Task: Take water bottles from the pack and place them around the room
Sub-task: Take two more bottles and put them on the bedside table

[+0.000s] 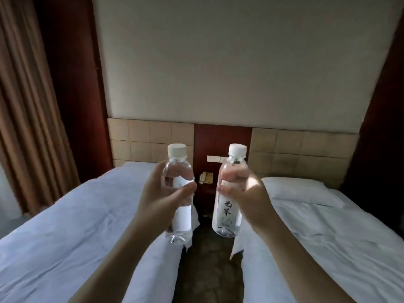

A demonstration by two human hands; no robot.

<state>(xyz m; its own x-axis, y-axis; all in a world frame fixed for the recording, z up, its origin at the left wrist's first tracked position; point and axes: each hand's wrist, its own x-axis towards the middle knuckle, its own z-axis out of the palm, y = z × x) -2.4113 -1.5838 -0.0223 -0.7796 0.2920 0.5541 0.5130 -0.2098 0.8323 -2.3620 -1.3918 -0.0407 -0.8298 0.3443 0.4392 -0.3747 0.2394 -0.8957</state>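
While both my arms reach forward over the gap between two beds, each hand grips a water bottle upright in the air. My left hand (162, 194) wraps the left bottle (178, 189) around its middle, fingers curled behind it and thumb pressed across the front of its white label. My right hand (244, 189) curls round the right bottle (229, 193) just below its shoulder, fingers closed on the front, the printed label showing below them. Both bottles are clear, white-capped and stand side by side, near each other but apart. Below them runs a dark floor (209, 265) between the left bed (76, 226) and the right bed (328, 237), both in white sheets. A pillow (303, 190) lies at the head of the right bed. Further on, a phone (206, 178) sits on a nightstand between the beds, under a padded headboard (150, 138). A brown curtain (26, 106) hangs at far left.
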